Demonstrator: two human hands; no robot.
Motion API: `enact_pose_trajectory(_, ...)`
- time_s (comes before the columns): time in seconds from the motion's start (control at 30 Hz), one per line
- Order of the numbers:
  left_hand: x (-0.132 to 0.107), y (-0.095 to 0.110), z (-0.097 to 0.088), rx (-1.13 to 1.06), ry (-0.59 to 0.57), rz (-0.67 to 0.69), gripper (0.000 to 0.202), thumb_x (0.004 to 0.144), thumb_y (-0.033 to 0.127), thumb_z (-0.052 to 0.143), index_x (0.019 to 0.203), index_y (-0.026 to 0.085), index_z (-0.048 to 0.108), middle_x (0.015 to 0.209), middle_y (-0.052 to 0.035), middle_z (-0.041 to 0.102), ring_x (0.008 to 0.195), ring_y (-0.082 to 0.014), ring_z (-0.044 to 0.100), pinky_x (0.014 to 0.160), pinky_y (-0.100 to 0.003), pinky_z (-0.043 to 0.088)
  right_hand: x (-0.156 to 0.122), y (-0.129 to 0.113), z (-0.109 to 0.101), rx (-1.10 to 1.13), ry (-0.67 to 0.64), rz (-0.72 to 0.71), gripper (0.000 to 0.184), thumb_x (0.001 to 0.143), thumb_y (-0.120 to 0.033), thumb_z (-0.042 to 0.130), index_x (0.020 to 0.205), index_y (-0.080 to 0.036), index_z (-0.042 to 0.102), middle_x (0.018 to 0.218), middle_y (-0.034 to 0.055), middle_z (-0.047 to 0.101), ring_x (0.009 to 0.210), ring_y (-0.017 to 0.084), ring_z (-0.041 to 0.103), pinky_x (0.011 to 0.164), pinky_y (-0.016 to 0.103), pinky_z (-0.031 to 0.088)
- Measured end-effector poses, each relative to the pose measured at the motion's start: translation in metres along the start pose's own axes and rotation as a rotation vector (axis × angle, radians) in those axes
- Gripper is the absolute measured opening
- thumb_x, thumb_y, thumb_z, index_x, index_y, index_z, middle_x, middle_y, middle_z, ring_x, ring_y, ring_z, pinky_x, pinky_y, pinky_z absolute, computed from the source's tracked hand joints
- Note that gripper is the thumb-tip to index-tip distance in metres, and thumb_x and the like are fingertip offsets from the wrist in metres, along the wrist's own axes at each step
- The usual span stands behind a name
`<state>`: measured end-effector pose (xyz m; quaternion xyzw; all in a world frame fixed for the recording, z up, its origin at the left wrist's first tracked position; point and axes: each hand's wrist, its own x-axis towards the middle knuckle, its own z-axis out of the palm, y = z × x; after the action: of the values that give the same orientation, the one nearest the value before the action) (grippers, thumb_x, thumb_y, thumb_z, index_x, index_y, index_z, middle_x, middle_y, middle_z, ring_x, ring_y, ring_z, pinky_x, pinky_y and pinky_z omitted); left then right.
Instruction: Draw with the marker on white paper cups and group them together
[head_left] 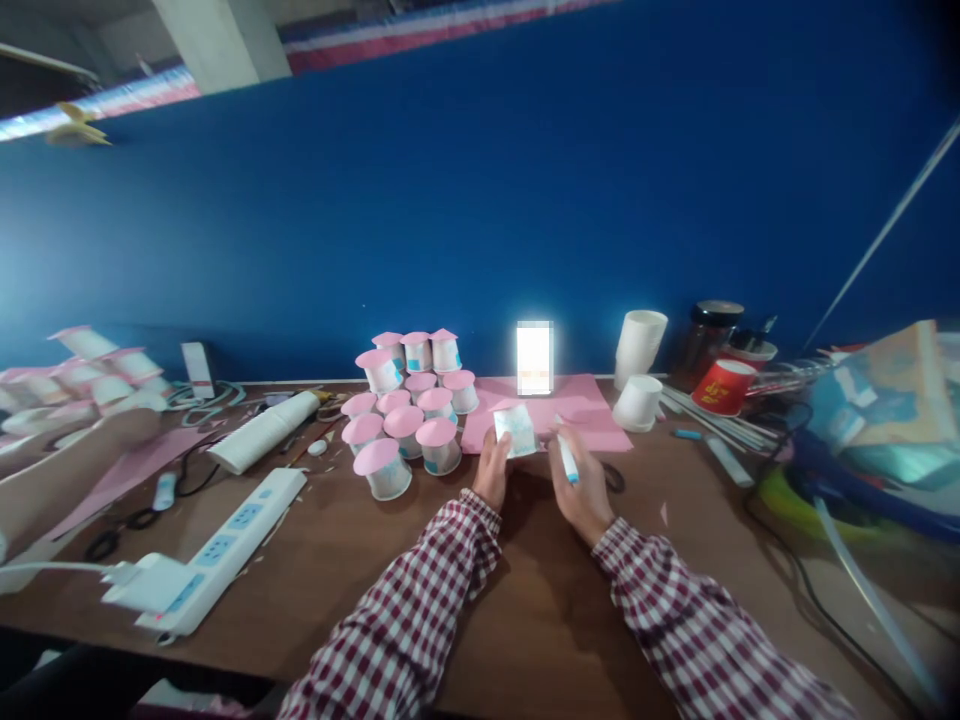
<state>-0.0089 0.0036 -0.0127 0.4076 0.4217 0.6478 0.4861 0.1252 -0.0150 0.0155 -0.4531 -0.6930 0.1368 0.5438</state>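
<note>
- Head view, taking the pink paper sheet (592, 400) on the bench (420, 560) as the landmark: both hands work at its near edge.
- Left hand (493, 470) has its grip clamped on a small white paper cup (516, 430) with pale blue markings, lifted just over the sheet's near edge.
- Right hand (581, 485) has its grip closed around a white pen (567, 455) with a blue end.
- Key relation: the pen lies just right of the cup, near but apart. Its long axis runs up and leftward, upper end toward the cup, so the right hand is nearer for marking it.
- Left of the sheet stands a cluster of pink-topped cups (409, 415), some stacked.
- Right of the sheet are plain white cups (639, 370) and a red cup (724, 385).
- Far left of the sheet lies a white power strip (217, 550).
</note>
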Motion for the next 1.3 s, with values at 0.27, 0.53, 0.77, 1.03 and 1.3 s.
enact_pose_trajectory(0.27,-0.002,0.006,0.003,0.072,-0.014,0.017,0.058,0.061,0.036,0.078,0.105,0.013,0.048,0.101,-0.011,0.064,0.092,-0.0231,0.063,0.085,-0.042,0.049,0.0,0.004,-0.001,0.023,0.005,-0.047,0.03,0.093,-0.032,0.038,0.113,-0.017,0.055,0.105,0.011,0.064,0.098,0.021,0.06,0.087,0.038,0.048)
enact_pose_trajectory(0.53,-0.003,0.006,0.003,0.26,-0.02,0.126,0.053,0.062,0.032,0.077,0.105,0.012,0.054,0.099,-0.011,0.065,0.089,-0.022,0.063,0.084,-0.04,0.05,0.002,0.012,-0.004,0.066,-0.001,0.01,0.033,0.092,-0.037,0.038,0.109,-0.017,0.057,0.1,0.0097,0.066,0.092,0.021,0.062,0.084,0.037,0.05)
enact_pose_trajectory(0.77,-0.011,0.011,0.002,0.464,0.102,0.208,0.054,0.063,0.033,0.074,0.109,0.013,0.055,0.105,-0.0115,0.061,0.098,-0.0239,0.058,0.091,-0.041,0.044,0.003,0.015,-0.004,0.049,0.042,0.05,0.034,0.092,-0.039,0.037,0.108,-0.016,0.057,0.095,0.0096,0.068,0.089,0.02,0.064,0.083,0.039,0.05)
enact_pose_trajectory(1.03,-0.006,0.011,0.002,0.374,0.341,0.17,0.083,0.054,0.03,0.08,0.125,0.015,0.041,0.132,-0.0173,0.044,0.13,-0.0311,0.034,0.108,-0.04,0.027,0.003,0.014,-0.003,-0.026,0.041,0.007,0.035,0.091,-0.04,0.037,0.103,-0.016,0.058,0.096,0.0108,0.068,0.088,0.022,0.063,0.081,0.039,0.05)
enact_pose_trajectory(1.3,-0.005,0.002,0.001,0.322,0.282,0.147,0.072,0.057,0.023,0.076,0.12,0.014,0.043,0.128,-0.0176,0.047,0.133,-0.0291,0.031,0.106,-0.036,0.032,0.003,0.015,-0.002,-0.052,0.035,0.005,0.034,0.091,-0.039,0.037,0.104,-0.015,0.058,0.097,0.0115,0.066,0.089,0.022,0.063,0.081,0.039,0.05)
